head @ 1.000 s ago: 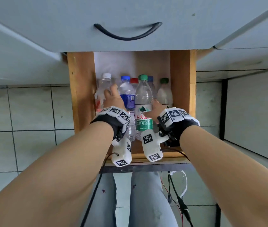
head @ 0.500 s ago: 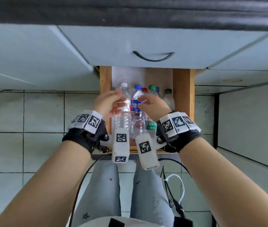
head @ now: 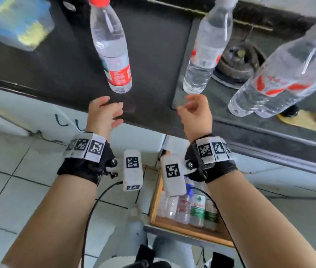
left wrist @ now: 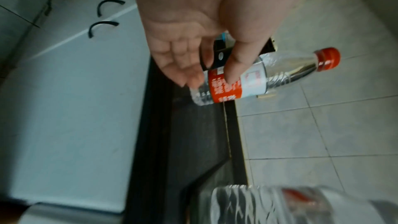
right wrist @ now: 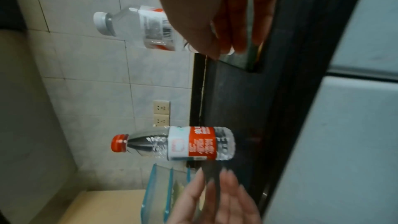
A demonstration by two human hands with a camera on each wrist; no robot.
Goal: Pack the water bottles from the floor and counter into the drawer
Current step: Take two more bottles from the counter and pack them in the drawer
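Observation:
Three clear water bottles stand on the black counter (head: 153, 45): a red-capped, red-labelled one (head: 112, 53) (left wrist: 258, 77) (right wrist: 176, 142), a middle one (head: 205, 49) with a white cap (right wrist: 137, 26), and a third at the right (head: 280, 74). My left hand (head: 117, 114) (left wrist: 210, 76) hovers just short of the red-capped bottle, fingers relaxed and empty. Below the middle bottle's base my right hand (head: 185, 105) (right wrist: 228, 47) is loosely curled and holds nothing. Lower down, the wooden drawer (head: 154, 196) stays pulled out, with several bottles (head: 188, 207) upright inside.
A clear box with blue trim (head: 16, 22) sits on the counter's left. A dark burner (head: 238, 62) lies in the recessed hob behind the middle bottle. White cabinet fronts (head: 134, 136) run under the counter edge. Cables hang by my legs over the tiled floor (head: 8, 180).
Both hands have left the bottles in the drawer and risen to the counter edge. The view has swung up from the drawer to the counter.

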